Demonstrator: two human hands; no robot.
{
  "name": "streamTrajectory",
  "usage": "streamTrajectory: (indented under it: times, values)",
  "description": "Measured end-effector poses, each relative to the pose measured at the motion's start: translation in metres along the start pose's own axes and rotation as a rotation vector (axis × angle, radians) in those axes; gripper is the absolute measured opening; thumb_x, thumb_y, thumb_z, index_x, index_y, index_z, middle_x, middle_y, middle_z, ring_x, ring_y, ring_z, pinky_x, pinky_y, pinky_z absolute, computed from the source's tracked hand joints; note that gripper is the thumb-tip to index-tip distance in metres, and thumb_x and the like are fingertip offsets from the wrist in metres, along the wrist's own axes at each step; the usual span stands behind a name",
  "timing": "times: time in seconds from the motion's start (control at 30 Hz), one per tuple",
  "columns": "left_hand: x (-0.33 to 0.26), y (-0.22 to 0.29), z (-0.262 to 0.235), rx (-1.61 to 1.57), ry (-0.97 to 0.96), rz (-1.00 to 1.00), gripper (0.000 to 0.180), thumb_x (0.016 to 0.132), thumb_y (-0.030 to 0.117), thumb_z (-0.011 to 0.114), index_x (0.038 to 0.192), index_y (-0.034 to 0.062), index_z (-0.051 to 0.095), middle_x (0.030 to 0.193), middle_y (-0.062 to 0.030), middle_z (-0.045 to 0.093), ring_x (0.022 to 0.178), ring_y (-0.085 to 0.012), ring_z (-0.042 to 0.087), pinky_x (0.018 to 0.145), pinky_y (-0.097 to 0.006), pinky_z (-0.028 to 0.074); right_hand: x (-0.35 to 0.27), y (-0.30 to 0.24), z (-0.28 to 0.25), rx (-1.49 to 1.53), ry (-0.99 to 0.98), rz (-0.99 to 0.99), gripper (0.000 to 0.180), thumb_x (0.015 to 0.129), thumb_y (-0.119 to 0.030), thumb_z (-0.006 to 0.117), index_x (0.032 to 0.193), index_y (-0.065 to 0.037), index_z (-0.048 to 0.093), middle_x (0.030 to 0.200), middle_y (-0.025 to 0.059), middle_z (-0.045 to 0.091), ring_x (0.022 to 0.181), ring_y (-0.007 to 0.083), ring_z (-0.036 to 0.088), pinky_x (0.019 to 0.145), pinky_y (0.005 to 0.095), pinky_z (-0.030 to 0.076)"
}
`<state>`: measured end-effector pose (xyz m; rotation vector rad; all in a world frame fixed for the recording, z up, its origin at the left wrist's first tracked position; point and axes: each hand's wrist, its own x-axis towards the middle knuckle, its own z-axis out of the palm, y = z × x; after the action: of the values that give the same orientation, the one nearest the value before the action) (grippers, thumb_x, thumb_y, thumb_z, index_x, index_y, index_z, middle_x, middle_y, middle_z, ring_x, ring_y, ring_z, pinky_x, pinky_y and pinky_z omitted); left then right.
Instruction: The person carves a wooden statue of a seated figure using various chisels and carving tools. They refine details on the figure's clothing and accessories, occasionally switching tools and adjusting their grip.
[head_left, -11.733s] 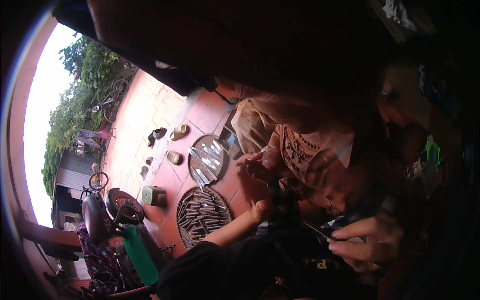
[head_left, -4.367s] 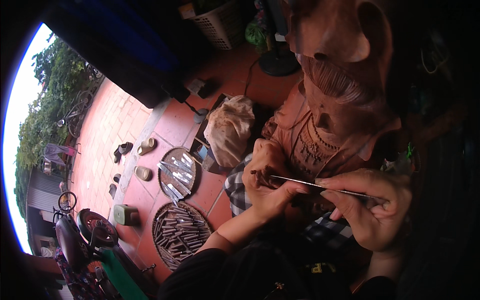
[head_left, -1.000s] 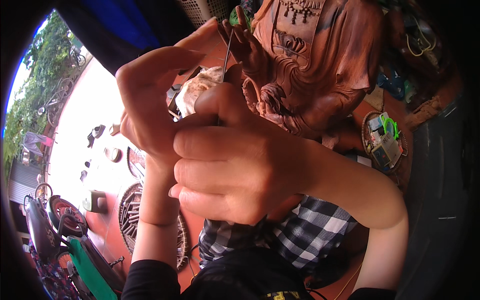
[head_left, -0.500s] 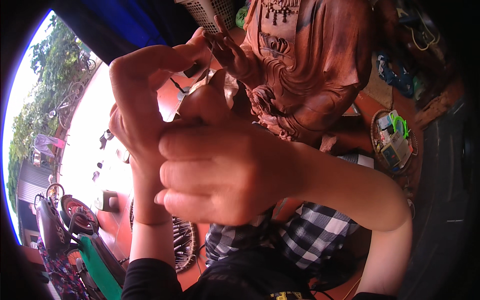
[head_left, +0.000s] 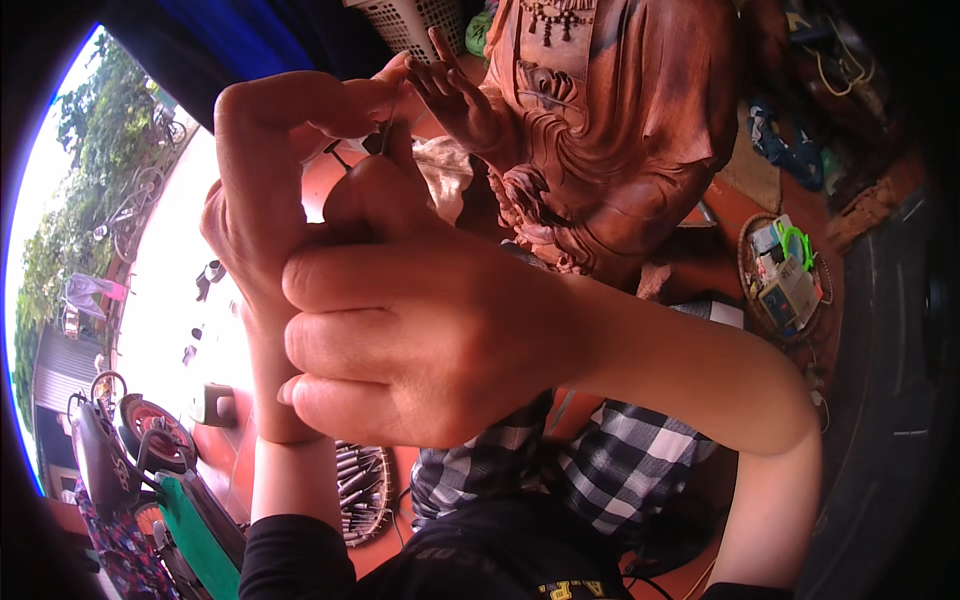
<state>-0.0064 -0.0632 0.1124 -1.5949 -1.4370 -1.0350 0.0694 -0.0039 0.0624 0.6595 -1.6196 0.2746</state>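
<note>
A reddish-brown carved wooden statue (head_left: 610, 130) in draped robes stands in front of me, its raised hand (head_left: 450, 100) at its left side. My left hand (head_left: 275, 150) arches upward with bent fingers, their tips closed at the statue's raised fingertips. In the middle, my right hand (head_left: 400, 340) is closed in a fist, its back towards me. From its thumb side a slim metal carving tool (head_left: 388, 132) points up to the statue's hand. The tool's handle is hidden in my fist, and where its tip touches is hard to make out.
A round wicker basket of slim carving chisels (head_left: 362, 490) sits on the tiled floor beside my left forearm. To the right is another basket (head_left: 745, 285) with small items and a green ring. A motorbike (head_left: 160, 440) stands at the left; a plastic basket (head_left: 405, 25) is behind.
Both hands have shifted a little left, my right fist more than the statue in the picture. The tool's thin shaft has moved left with it. Both hands stay closed.
</note>
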Motion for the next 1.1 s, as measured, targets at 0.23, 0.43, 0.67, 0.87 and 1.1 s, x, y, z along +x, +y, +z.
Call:
streamTrajectory:
  times: [0.23, 0.43, 0.67, 0.87, 1.1]
  values:
    - [-0.007, -0.007, 0.005, 0.018, -0.009, 0.055, 0.028, 0.08, -0.001, 0.075, 0.1, 0.0067, 0.057, 0.09, -0.0046, 0.07, 0.081, -0.0175, 0.072, 0.069, -0.028, 0.055, -0.007, 0.006, 0.0, -0.038, 0.093, -0.03, 0.011, 0.062, -0.017, 0.068, 0.068, -0.011, 0.062, 0.073, -0.0017, 0.058, 0.081, 0.0157, 0.057, 0.072, 0.0281, 0.049]
    - [-0.008, 0.004, 0.004, -0.016, -0.061, -0.017, 0.03, 0.085, -0.002, 0.069, 0.11, 0.0062, 0.055, 0.096, -0.0068, 0.069, 0.089, -0.0168, 0.069, 0.081, -0.028, 0.054, -0.009, 0.005, -0.008, -0.035, 0.062, -0.048, 0.012, 0.061, -0.018, 0.068, 0.069, -0.012, 0.062, 0.074, -0.0025, 0.058, 0.082, 0.0156, 0.057, 0.073, 0.0272, 0.05]
    - [-0.001, 0.009, -0.009, 0.106, -0.134, -0.044, 0.032, 0.083, 0.003, 0.075, 0.109, 0.0072, 0.057, 0.098, -0.0041, 0.069, 0.09, -0.0168, 0.07, 0.081, -0.029, 0.053, -0.001, -0.001, -0.004, 0.033, 0.134, -0.044, 0.012, 0.061, -0.02, 0.067, 0.068, -0.012, 0.062, 0.073, -0.0012, 0.057, 0.086, 0.0166, 0.058, 0.077, 0.028, 0.049]
    - [-0.002, 0.009, -0.014, 0.146, -0.136, -0.064, 0.032, 0.083, 0.001, 0.075, 0.109, 0.0071, 0.057, 0.101, -0.0044, 0.069, 0.09, -0.0153, 0.07, 0.083, -0.03, 0.054, -0.001, 0.002, 0.0, 0.027, 0.091, -0.044, 0.01, 0.064, -0.02, 0.067, 0.068, -0.013, 0.062, 0.073, -0.0024, 0.058, 0.088, 0.0181, 0.058, 0.08, 0.0368, 0.047]
    - [0.0, 0.006, 0.005, 0.076, -0.108, 0.033, 0.032, 0.082, 0.002, 0.076, 0.107, 0.0077, 0.057, 0.099, -0.0039, 0.069, 0.089, -0.0193, 0.07, 0.08, -0.031, 0.053, -0.008, 0.006, -0.014, -0.013, 0.08, -0.019, 0.009, 0.064, -0.018, 0.068, 0.066, -0.012, 0.062, 0.072, -0.0019, 0.058, 0.086, 0.0171, 0.058, 0.077, 0.0327, 0.049]
